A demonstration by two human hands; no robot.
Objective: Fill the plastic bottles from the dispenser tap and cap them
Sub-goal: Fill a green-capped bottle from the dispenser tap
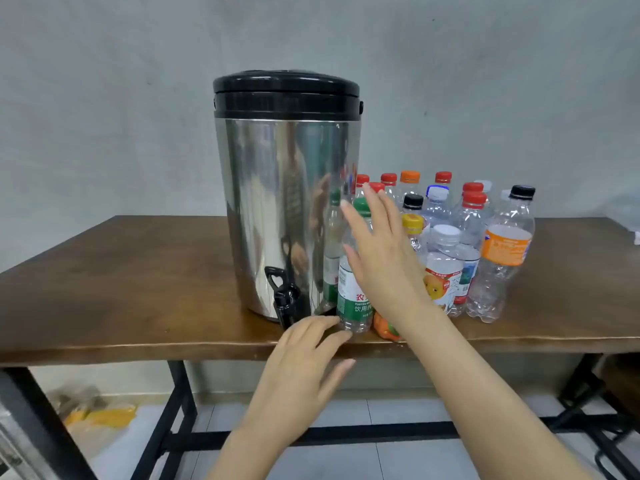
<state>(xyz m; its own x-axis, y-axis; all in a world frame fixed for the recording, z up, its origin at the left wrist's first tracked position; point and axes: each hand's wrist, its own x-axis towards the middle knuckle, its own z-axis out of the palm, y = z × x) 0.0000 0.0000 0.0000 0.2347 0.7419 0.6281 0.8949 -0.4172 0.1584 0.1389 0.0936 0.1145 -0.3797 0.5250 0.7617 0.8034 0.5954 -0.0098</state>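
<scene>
Nearest me, my open left hand touched the base of the green-capped clear plastic bottle at the brown wooden desk's front edge, beside the steel dispenser's black tap; my open right hand covered its upper half.

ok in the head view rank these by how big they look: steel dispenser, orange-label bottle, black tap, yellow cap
1. steel dispenser
2. orange-label bottle
3. black tap
4. yellow cap
All clearly differ; none too close to call.
</scene>
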